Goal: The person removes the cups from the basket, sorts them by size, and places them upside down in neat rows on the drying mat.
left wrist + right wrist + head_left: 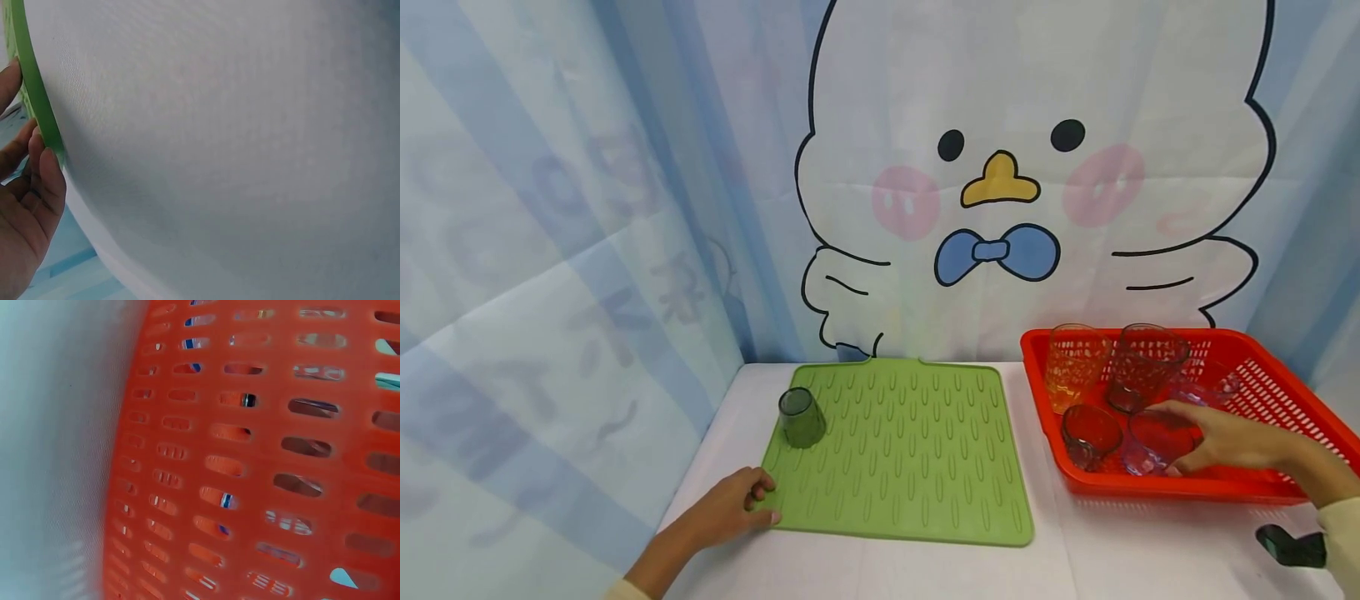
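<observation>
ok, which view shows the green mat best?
Head: nearly the whole top of the green mat is visible. Left wrist catches only a strip along its edge, at the left hand; right wrist shows none of it that I can make out.

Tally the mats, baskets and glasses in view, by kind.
Mat: 1
Basket: 1
Glasses: 6 visible (1 on the mat, 5 in the basket)
Total: 8
</observation>
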Motion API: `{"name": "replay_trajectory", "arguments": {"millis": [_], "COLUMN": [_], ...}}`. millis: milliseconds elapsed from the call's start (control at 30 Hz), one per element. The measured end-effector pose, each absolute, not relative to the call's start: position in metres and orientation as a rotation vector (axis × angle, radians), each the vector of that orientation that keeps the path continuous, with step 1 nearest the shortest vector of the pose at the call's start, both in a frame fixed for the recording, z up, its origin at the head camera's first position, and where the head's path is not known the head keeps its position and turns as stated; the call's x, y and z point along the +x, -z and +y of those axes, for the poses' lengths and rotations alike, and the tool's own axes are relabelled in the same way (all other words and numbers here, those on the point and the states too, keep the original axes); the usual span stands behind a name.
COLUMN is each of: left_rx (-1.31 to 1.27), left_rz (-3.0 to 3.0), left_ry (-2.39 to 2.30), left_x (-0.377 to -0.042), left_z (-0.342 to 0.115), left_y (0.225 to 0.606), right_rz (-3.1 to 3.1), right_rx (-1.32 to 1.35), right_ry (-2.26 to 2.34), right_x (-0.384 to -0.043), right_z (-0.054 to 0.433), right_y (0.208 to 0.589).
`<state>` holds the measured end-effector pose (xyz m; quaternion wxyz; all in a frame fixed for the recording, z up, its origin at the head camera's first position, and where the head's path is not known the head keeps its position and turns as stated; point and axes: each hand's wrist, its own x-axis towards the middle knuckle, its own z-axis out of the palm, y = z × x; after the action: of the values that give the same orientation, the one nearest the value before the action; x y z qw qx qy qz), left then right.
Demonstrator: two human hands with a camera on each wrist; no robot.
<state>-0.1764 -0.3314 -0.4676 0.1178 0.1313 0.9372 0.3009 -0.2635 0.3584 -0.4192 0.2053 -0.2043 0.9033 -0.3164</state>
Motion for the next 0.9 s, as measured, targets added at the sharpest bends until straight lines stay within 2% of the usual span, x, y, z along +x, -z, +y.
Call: {"name": "replay_trajectory", "arguments": {"millis": [567, 900], "left_rx": [0.463, 0.440], "left_rz": [2.730, 2.753], "left_ry": [-0.888, -0.861], "left_x": [-0.1745, -0.1743], "left_z": [-0.3329, -0.3324], "left_y": [0.4644, 0.4651], "right_rz": [2.468, 2.673], "right_rx": [-0.629, -0.595], "right_ry": [1.010, 0.953], "right_x": [-0.2653, -0.2595], "right_z": [0.3636, 0.3596], "right_y": [0.4243, 0.4154]}}
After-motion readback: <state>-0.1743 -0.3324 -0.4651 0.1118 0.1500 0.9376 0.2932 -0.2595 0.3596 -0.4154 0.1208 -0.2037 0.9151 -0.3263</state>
